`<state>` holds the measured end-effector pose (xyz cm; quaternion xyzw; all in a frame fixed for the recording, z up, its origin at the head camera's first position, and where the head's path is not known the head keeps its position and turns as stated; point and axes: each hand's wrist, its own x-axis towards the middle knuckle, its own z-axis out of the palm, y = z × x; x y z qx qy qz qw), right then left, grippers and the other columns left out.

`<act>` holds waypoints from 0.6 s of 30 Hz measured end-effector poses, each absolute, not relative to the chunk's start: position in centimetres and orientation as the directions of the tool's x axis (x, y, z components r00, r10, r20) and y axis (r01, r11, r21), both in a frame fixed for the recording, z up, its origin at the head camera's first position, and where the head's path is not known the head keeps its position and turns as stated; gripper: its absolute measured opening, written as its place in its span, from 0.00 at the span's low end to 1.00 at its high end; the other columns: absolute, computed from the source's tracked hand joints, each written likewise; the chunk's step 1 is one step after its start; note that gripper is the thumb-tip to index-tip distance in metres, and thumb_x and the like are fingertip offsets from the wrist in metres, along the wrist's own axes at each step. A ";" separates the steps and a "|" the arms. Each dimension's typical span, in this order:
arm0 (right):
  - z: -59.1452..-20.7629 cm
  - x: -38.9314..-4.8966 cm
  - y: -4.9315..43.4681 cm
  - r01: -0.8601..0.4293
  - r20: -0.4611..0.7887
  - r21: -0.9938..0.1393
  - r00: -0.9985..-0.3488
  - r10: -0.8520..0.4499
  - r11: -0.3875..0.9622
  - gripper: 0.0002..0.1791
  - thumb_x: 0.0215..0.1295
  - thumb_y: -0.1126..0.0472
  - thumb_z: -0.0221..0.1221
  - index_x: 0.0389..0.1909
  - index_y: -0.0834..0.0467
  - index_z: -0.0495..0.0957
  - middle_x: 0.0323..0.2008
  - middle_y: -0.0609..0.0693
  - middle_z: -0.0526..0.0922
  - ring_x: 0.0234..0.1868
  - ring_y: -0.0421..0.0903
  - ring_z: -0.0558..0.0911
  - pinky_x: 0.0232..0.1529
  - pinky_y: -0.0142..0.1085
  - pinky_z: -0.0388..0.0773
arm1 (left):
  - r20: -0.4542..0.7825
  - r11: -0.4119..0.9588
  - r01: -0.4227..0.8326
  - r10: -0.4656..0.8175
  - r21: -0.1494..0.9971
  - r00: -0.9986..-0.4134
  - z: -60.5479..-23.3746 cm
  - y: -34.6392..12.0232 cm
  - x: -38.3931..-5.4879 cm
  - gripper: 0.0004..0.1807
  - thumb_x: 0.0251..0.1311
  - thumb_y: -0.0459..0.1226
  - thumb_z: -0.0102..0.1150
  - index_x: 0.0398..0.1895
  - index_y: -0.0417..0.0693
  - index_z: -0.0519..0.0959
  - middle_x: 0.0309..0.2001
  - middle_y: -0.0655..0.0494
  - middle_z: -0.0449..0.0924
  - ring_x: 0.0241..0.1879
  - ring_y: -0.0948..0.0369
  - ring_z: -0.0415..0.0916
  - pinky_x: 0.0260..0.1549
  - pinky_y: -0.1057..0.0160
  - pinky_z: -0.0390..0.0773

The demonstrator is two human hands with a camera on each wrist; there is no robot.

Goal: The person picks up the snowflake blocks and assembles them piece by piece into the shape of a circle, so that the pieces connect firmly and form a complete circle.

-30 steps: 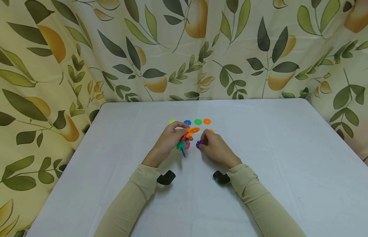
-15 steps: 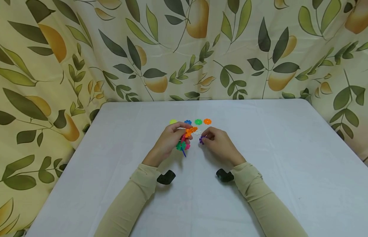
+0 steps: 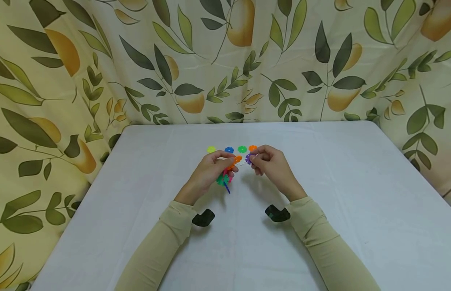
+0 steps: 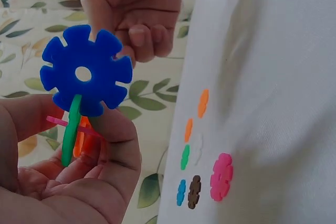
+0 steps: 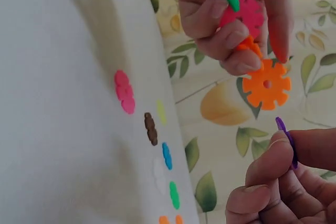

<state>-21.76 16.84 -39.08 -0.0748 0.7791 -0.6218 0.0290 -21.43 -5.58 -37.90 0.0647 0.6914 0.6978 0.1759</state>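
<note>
My left hand (image 3: 205, 176) holds a chain of notched plastic flower discs slotted into one another. In the left wrist view the chain's blue disc (image 4: 59, 61) faces the camera, slotted to a green disc (image 4: 70, 137). Further along, the right wrist view shows a pink disc (image 5: 254, 17) partly behind the fingers and an orange disc (image 5: 256, 88) at the end. Thumb and forefinger of my right hand (image 3: 277, 167) pinch a purple disc (image 5: 280, 124), seen edge-on, a small gap from that orange one. Both hands are raised over the table.
Loose discs lie on the white tablecloth (image 3: 319, 169) beyond the hands: yellow (image 3: 211, 149), blue (image 3: 229, 150), green (image 3: 242, 149), orange (image 3: 252, 148), brown (image 4: 194, 192) and pink (image 4: 221, 178), among others. Black wrist cameras stick out inward from both sleeves. A leaf-patterned curtain (image 3: 225, 81) hangs behind.
My right hand has lifted the purple disc up and away from me, level with the chain's orange end. The left hand stays nearly in place, its chain turned slightly.
</note>
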 end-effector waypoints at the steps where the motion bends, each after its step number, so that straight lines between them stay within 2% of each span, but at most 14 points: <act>1: -39.0 -21.7 16.8 -0.086 0.054 -0.975 -0.986 -0.155 0.204 0.13 0.79 0.65 0.59 0.55 0.70 0.78 0.39 0.66 0.85 0.28 0.45 0.79 0.34 0.31 0.81 | -0.153 0.020 -0.155 0.339 0.988 -0.928 -37.9 -5.6 -21.4 0.14 0.80 0.38 0.58 0.59 0.37 0.79 0.38 0.46 0.89 0.32 0.60 0.82 0.37 0.67 0.84; 7: -38.8 -21.4 16.4 -0.111 0.082 -0.979 -0.982 -0.168 0.170 0.12 0.79 0.66 0.59 0.54 0.70 0.78 0.40 0.69 0.85 0.27 0.44 0.79 0.34 0.31 0.81 | -0.146 0.021 -0.149 0.361 0.989 -0.921 -38.1 -5.6 -21.4 0.15 0.81 0.40 0.59 0.58 0.36 0.78 0.37 0.47 0.88 0.31 0.59 0.83 0.37 0.67 0.84; 18: -38.7 -21.3 16.4 -0.115 0.082 -0.978 -0.979 -0.186 0.175 0.12 0.79 0.65 0.60 0.54 0.71 0.78 0.41 0.70 0.83 0.28 0.45 0.79 0.35 0.31 0.81 | -0.137 0.023 -0.139 0.370 0.990 -0.919 -38.2 -5.5 -21.5 0.14 0.80 0.39 0.59 0.57 0.36 0.79 0.35 0.48 0.88 0.30 0.57 0.80 0.33 0.67 0.82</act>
